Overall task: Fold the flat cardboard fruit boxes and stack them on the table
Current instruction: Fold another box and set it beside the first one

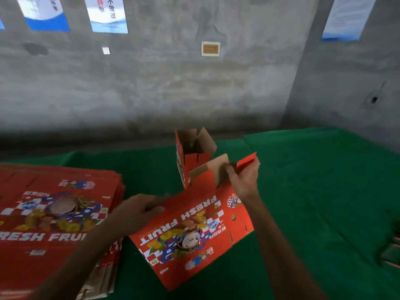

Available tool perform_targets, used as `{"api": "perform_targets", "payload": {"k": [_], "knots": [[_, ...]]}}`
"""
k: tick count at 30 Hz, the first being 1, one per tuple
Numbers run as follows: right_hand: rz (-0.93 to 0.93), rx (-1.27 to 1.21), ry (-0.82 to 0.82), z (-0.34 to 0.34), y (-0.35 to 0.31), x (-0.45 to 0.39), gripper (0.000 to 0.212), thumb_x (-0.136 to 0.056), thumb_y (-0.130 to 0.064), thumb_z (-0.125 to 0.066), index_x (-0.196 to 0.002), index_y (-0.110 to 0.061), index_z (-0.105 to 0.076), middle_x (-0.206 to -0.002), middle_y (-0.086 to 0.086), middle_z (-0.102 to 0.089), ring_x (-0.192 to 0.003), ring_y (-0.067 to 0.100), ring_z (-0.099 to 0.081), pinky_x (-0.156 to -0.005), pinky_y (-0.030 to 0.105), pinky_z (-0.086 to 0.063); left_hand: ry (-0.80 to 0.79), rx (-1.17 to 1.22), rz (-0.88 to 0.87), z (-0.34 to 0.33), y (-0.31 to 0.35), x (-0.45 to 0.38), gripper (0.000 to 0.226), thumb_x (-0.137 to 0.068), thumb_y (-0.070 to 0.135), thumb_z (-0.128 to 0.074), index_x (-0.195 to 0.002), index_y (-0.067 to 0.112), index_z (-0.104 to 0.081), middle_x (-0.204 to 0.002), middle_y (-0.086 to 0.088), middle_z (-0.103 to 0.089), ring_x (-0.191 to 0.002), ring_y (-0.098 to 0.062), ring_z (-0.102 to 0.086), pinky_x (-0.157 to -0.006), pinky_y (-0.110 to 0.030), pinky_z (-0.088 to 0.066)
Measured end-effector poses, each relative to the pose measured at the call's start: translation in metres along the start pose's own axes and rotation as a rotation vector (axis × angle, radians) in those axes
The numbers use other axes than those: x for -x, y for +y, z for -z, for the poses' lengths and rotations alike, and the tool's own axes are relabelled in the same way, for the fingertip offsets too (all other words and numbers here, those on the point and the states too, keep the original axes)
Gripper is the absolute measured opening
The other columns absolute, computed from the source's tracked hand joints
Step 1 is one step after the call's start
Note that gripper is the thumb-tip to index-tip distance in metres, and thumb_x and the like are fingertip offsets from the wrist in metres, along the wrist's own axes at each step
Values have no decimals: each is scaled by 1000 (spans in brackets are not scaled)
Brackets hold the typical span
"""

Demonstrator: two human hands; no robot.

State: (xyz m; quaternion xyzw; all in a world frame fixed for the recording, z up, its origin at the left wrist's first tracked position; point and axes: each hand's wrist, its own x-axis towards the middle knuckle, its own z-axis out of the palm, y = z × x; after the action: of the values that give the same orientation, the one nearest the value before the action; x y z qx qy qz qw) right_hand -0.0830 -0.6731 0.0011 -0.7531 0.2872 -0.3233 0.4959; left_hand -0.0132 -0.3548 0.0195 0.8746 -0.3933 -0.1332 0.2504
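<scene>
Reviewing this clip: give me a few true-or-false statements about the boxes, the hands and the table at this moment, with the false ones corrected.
1. The right hand pinches a red flap at the far end of the box being folded. True.
2. The pile of flat boxes lies to the person's right. False: it lies to the left, on the green table.
3. The left hand rests on the pile. False: it grips the left edge of the box being folded.
4. Another box stands upright behind it, flaps open. True.
5. The table covering is blue. False: it is green.
</scene>
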Motion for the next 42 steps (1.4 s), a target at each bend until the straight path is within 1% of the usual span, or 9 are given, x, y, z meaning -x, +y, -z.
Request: {"api": "perform_targets", "payload": {"k": [6, 14, 19, 21, 24, 29, 35, 39, 42], "knots": [[-127, -25, -94, 7, 21, -3, 69, -95, -3, -52, -157, -4, -21, -158, 17, -34, -147, 32, -33, -113, 28, -26, 51, 105, 97, -18, -2, -8, 52, -105, 47, -41, -77, 9, -63, -58, 3, -56, -48, -6, -50, -55, -25, -41], [-242, -74, -358, 40, 28, -13, 36, -101, 12, -37, -132, 9, -56, -124, 30, -63, -92, 33, -55, -70, 35, -43, 286, 433, 514, 7, -42, -33, 38, -109, 22, -47, -93, -9, -64, -81, -26, -69, -65, -31, -75, -69, -43, -64], [-285, -111, -331, 37, 48, -3, 28, -101, 13, -34, -112, 1, -58, -100, 14, -62, -83, 28, -55, -66, 27, -46, 505, 102, 461, -33, -47, -34, 35, -102, 9, -53, -137, 7, -55, -133, -14, -60, -119, -27, -61, -98, -32, -52], [-325, -196, -195, 24, 55, -5, 27, -104, 8, -34, -93, -4, -56, -86, 11, -56, -71, 23, -49, -57, 22, -44, 578, -95, 185, -54, -48, -29, 70, -88, 11, -69, -152, 25, -43, -163, -7, -32, -150, -29, -29, -119, -53, -30], [-314, -194, -138, 15, 65, -11, 30, -94, 10, -40, -82, -12, -57, -87, 13, -57, -79, 25, -50, -75, 36, -41, 585, -53, -318, -77, -60, -25, 39, -93, 30, -60, -132, 35, -59, -146, 11, -54, -136, -18, -50, -110, -64, -39], [-344, -226, -85, 12, 68, -18, 33, -84, 17, -40, -82, -11, -58, -81, 8, -57, -72, 22, -51, -65, 34, -41, 567, 624, -81, -98, -67, -11, 47, -108, 42, -26, -130, 28, -65, -128, 8, -68, -124, -13, -61, -106, -36, -49], [-303, -171, -120, 4, 64, -27, 29, -89, 14, -43, -90, -9, -61, -90, 10, -60, -78, 24, -55, -66, 31, -43, 688, 447, 85, -96, -62, -12, 42, -94, 80, -30, -121, 66, -58, -144, 32, -51, -145, 11, -24, -116, -24, -17], [-247, -128, -243, 17, 60, -21, 26, -105, -33, -56, -92, -17, -72, -104, 2, -68, -100, 21, -60, -79, 29, -49, 544, 344, 420, -92, -51, -36, 57, -86, 61, -66, -136, 40, -48, -140, -4, -54, -138, -33, -47, -108, -54, -48], [-159, -132, -429, 28, 59, -9, 57, -94, -79, -38, -125, -39, -65, -128, -13, -67, -120, 8, -59, -103, 41, -43, 476, 225, 335, -97, -41, -57, 68, -97, 32, -68, -155, 21, -35, -162, -5, -35, -152, -26, -29, -123, -47, -29]]}}
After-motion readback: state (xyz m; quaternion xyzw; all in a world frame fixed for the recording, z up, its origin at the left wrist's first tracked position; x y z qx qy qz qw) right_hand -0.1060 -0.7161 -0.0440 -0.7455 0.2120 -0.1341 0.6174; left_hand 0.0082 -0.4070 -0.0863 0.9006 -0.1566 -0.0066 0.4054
